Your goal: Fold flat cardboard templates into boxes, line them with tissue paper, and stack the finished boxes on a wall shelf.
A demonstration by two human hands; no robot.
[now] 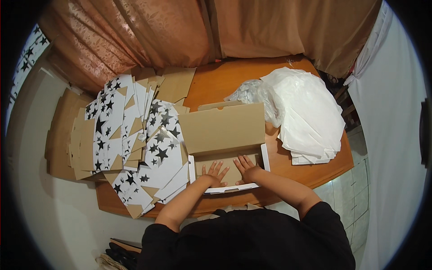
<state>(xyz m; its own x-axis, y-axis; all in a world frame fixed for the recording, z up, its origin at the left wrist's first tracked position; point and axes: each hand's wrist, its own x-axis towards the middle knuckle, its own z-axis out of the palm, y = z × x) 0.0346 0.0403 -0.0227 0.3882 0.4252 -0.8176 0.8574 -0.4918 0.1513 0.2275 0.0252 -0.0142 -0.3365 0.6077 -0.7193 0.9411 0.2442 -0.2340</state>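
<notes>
An assembled cardboard box (pixel 222 128) stands in front of me with its brown lid raised at the back and its white outer walls showing at the sides and front. Inside it, my left hand (pixel 215 174) lies with fingers spread on the brown bottom. Beside it my right hand (pixel 246 170) also rests flat in the box, fingers apart. Neither hand holds anything. Close to the box's left side, flat white cardboard blanks with black stars (pixel 157 155) overlap in a loose pile.
More flat box blanks (pixel 105 128) are heaped at the left of the wooden table (pixel 209 85). White paper sheets (pixel 306 112) are stacked at the right, next to a clear plastic bag (pixel 256 92). Brown curtains (pixel 256 31) hang behind, and a white cloth (pixel 391 112) hangs at the right.
</notes>
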